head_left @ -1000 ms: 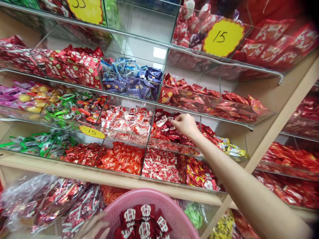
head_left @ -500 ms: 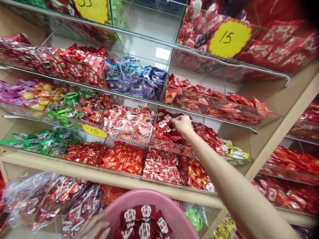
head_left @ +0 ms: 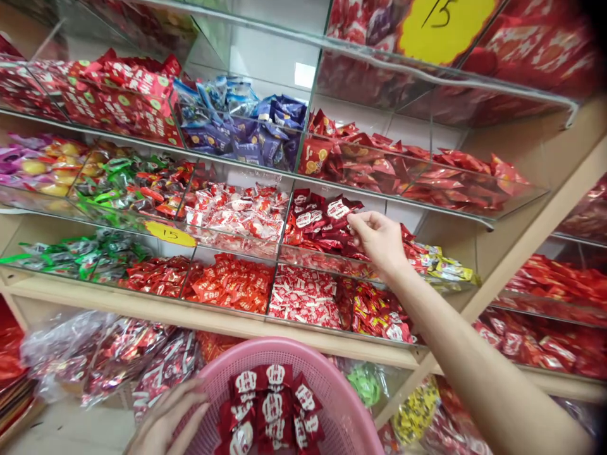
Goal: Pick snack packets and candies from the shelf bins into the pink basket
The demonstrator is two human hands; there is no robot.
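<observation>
My right hand (head_left: 377,240) reaches to a shelf compartment at centre right. Its thumb and finger are pinched at the edge of a dark red candy packet (head_left: 337,209) with a white label, above similar packets in that compartment. Below, a pink plastic basket (head_left: 348,404) with a perforated wall holds several dark red packets (head_left: 272,407) with the same white label, laid side by side. My left hand (head_left: 165,417) is at the basket's left side, its fingers over the rim; its thumb cannot be seen.
Clear dividers split the shelves into compartments of wrapped sweets, including blue packets (head_left: 256,139) and orange-red packets (head_left: 232,281). Yellow price tags (head_left: 169,234) hang on the fronts. A wooden shelf edge (head_left: 213,316) runs above the basket, with bagged sweets (head_left: 123,354) below left.
My right hand has shifted slightly right, with the pinched packet now showing its label. The view has tilted down, so more of the basket and its packets is visible.
</observation>
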